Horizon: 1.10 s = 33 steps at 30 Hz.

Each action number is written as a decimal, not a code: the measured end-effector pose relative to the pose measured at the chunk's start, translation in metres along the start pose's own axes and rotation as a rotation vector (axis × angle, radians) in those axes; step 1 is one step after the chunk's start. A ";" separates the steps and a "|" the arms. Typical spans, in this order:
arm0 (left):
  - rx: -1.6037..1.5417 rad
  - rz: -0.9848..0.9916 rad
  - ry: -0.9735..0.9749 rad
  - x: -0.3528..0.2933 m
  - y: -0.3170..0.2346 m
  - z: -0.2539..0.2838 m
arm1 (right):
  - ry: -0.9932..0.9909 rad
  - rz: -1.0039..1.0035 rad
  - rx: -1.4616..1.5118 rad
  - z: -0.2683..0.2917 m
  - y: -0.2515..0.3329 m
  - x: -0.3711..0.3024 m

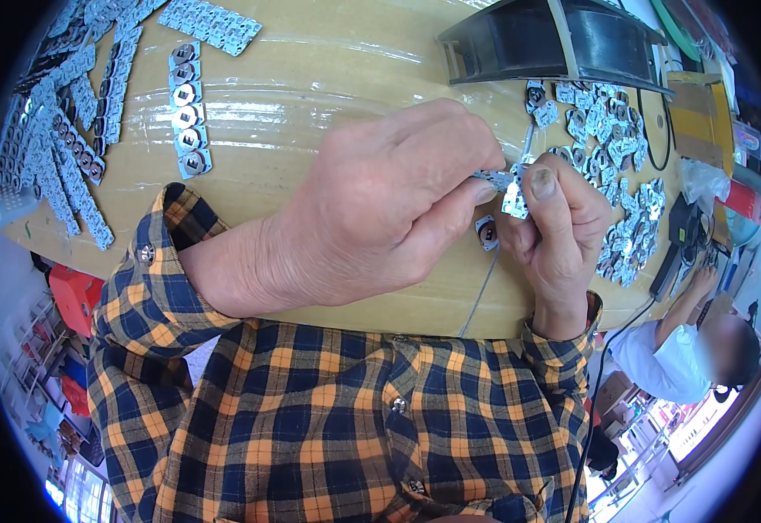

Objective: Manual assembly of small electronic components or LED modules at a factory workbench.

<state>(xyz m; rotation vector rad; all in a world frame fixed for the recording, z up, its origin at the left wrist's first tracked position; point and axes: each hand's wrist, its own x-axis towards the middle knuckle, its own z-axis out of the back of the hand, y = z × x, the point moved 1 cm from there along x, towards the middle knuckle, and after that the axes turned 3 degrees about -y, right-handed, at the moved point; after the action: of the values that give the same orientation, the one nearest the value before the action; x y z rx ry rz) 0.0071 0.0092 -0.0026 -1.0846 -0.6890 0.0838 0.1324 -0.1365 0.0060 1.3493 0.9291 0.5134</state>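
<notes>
Both hands, left (pixel 380 205) and right (pixel 554 231), pinch a small metal strip (pixel 511 193) between fingertips.

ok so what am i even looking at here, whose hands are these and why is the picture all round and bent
This is one picture from a wide fisheye camera worn on a person's head, looking down, so straight edges bend near the rim. The two bare hands belong to the wearer, in a checked orange and blue shirt. The left hand and right hand meet over a tan table and pinch a small silvery metal piece between their fingertips. Another small piece lies just below. Strips of joined pieces lie at the left, a pile of loose pieces at the right, and a dark tray behind. Another person sits at the lower right.
</notes>
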 end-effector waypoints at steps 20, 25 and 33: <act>-0.207 0.439 0.158 0.004 0.000 0.008 | -0.197 0.499 -0.845 0.008 0.000 0.003; -0.407 0.617 0.159 0.001 0.001 0.006 | -0.093 0.351 -0.548 0.001 0.002 -0.001; -0.558 0.640 0.275 0.003 0.000 0.010 | 0.073 0.368 -0.433 0.000 0.001 0.001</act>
<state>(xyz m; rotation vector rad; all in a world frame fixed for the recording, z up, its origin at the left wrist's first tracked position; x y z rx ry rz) 0.0044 0.0177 0.0021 -1.7886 -0.0857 0.2968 0.1331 -0.1357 0.0071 1.1086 0.5798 0.9916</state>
